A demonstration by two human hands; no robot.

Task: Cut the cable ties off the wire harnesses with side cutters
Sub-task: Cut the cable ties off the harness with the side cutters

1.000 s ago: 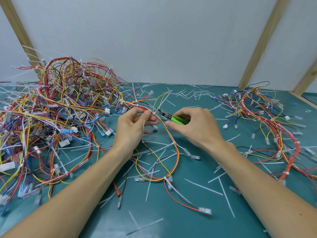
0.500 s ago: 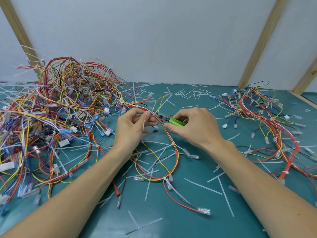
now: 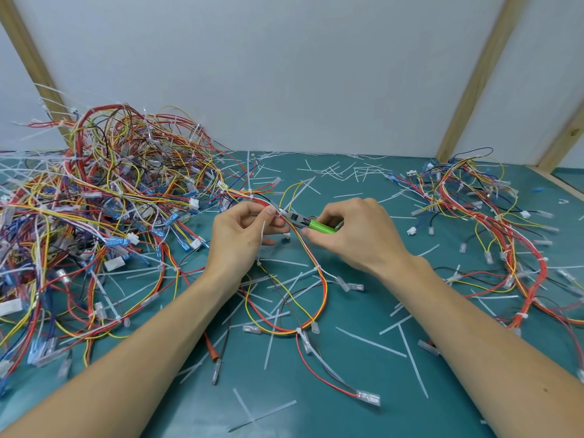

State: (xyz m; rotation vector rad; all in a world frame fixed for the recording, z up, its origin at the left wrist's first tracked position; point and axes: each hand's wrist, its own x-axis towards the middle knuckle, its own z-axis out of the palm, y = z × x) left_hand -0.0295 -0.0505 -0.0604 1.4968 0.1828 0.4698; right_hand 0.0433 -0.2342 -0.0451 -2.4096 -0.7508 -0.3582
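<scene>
Cable ties (image 3: 274, 206), thin white nylon straps, bind the red and yellow wire harness (image 3: 317, 279) held at table centre, with its loop trailing toward six o'clock. Left hand (image 3: 243, 238) pinches the bundle between thumb and curled fingers; right hand (image 3: 354, 232) wraps clamped around the green-handled side cutters (image 3: 311, 223), tips at the tie. Best to nip only the strap, blades flat, clear of insulation. Stiff cut offcuts (image 3: 369, 341) litter the matte teal table (image 3: 363, 390).

Teal mat (image 3: 363, 390) across lower frame, white wall panel (image 3: 284, 74) behind, slanted wooden battens upper left (image 3: 28, 58) and upper right (image 3: 474, 80).
</scene>
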